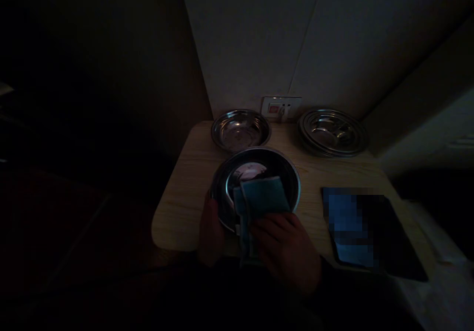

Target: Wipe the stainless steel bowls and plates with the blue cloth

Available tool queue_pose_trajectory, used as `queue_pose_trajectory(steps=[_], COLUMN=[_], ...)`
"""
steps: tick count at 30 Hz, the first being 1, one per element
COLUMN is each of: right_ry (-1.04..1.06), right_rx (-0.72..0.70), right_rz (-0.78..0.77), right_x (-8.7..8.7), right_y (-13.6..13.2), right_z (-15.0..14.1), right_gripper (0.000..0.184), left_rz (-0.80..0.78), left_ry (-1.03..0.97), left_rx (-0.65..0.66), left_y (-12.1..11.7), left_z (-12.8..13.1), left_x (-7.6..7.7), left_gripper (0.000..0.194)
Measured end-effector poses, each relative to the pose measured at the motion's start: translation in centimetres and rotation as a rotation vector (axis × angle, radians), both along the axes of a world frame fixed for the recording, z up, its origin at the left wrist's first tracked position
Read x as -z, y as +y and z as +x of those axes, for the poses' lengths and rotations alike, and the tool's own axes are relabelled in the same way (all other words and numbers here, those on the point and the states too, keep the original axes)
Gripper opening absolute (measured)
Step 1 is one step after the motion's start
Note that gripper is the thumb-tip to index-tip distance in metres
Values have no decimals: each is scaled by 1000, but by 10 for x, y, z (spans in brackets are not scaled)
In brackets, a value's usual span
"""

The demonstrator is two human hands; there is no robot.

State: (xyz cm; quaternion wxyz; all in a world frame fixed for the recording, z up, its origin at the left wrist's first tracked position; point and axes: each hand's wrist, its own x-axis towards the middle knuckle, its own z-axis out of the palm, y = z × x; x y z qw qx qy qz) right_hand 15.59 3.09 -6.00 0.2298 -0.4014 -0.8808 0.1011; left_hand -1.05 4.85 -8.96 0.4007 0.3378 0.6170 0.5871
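A shiny metal bowl [293,173] is at the front middle of the small wooden table. My left hand [212,232] grips this bowl at its left rim; the dim light hides most of its fingers. A folded teal cloth [264,194] lies over the near right part of the bowl, its lower end hanging past the rim. Closed on that cloth is my right hand [283,244], at the near edge of the bowl.
Behind stands another metal bowl [240,131], close to the front one. At the back right sits a stack of metal bowls [333,132]. A dark tablet-like device [355,232] lies at right. A wall socket [281,108] with a plug is behind the wooden table [177,207].
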Motion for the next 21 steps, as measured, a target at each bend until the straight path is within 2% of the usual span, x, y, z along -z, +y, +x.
queue_pose_trajectory(steps=[5, 7, 9, 13, 15, 18, 21], right_ry=[-12, -15, -14, 17, 42, 85, 65], right_rx=[-21, -30, -17, 29, 52, 125, 106], right_rz=[43, 45, 45, -24, -84, -105, -68], right_x=[0, 0, -1, 0, 1, 2, 2], right_y=[1, 1, 1, 0, -1, -3, -4], right_z=[19, 21, 21, 0, -20, -44, -36], right_gripper=[24, 24, 24, 24, 24, 20, 20], left_rz=[60, 27, -63, -259, -258, -185, -120], left_ry=[72, 125, 173, 200, 188, 188, 224], left_rx=[90, 111, 73, -109, -150, -134, -73], left_y=[5, 5, 5, 2, 1, 2, 4], left_z=[-7, -8, -5, 3, 4, 0, -5], left_x=[-7, -9, -10, -12, -11, -11, -11], left_gripper=[42, 40, 36, 43, 39, 26, 18])
